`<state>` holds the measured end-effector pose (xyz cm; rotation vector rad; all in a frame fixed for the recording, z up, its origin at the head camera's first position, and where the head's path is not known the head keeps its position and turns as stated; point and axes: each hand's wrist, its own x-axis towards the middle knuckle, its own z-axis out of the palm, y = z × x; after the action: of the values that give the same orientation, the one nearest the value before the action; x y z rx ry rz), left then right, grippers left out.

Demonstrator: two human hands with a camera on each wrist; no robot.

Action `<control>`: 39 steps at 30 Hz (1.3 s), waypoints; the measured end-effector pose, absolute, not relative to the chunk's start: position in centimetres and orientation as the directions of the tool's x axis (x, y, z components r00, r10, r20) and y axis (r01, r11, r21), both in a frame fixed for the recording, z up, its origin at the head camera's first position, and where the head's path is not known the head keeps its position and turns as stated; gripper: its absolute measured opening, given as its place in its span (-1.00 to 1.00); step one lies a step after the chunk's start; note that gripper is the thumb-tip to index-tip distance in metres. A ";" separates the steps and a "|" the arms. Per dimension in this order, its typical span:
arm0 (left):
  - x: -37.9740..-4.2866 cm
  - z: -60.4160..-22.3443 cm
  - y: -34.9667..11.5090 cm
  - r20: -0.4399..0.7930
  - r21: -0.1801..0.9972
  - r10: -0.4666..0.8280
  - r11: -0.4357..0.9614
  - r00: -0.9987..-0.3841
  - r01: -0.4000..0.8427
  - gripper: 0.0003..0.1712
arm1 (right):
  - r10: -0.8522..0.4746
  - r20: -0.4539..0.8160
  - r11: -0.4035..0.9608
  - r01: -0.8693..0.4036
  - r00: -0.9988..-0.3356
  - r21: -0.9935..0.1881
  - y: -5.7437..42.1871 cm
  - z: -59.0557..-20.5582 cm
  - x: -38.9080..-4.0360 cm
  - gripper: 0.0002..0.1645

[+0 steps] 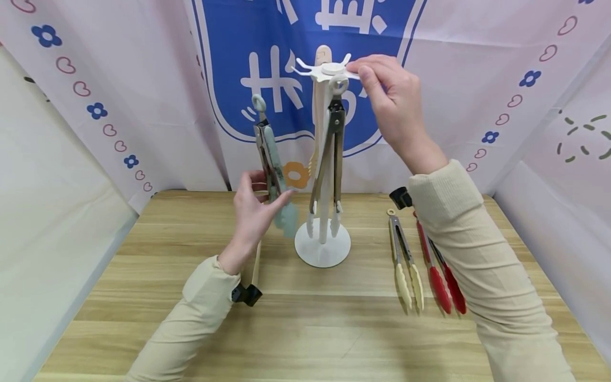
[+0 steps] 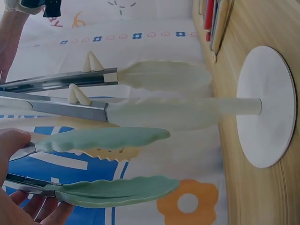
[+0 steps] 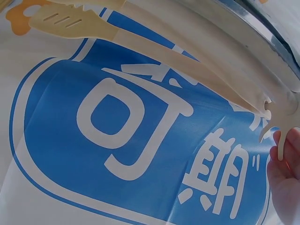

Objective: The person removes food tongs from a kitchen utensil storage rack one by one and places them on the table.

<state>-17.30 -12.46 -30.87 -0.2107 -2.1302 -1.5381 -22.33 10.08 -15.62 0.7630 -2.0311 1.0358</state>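
Note:
My left hand (image 1: 258, 207) grips a pair of pale green tongs (image 1: 272, 151) by the metal arms, their loop end up, left of a white utensil stand (image 1: 324, 254). In the left wrist view the two green tong tips (image 2: 117, 192) stand apart, near white tongs (image 2: 164, 110). Those white tongs hang by their loop from the stand's front hook. At the stand's top, my right hand (image 1: 391, 93) pinches one of the white hooks (image 3: 281, 145). Behind the pole hangs a wooden-handled slotted turner (image 3: 70, 21).
On the wooden table (image 1: 305, 339), cream tongs (image 1: 406, 260) and red tongs (image 1: 439, 270) lie to the right, the red ones partly under my right sleeve. A thin pale stick (image 1: 256, 265) lies on the left, mostly hidden by my left hand. A printed cloth (image 1: 429, 32) hangs behind.

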 end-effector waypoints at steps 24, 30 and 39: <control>-17.4 -32.2 -15.8 0.407 0.817 -0.176 0.509 -0.896 0.271 -0.34 | -0.179 0.809 0.507 -0.757 -0.560 -0.412 10.1 -15.7 -22.4 -0.67; -17.4 -32.4 -16.7 0.388 0.801 -0.180 0.551 -0.904 0.234 -0.35 | -0.179 0.815 0.500 -0.764 -0.551 -0.407 10.1 -15.7 -22.4 -0.68; -17.3 -32.6 -18.0 0.360 0.773 -0.188 0.609 -0.914 0.179 -0.33 | -0.182 0.815 0.500 -0.766 -0.550 -0.404 10.1 -15.7 -22.4 -0.68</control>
<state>-17.29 -18.00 -32.60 0.0071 -2.4297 -1.2310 -22.43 10.14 -15.73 0.7759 -2.0176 1.0241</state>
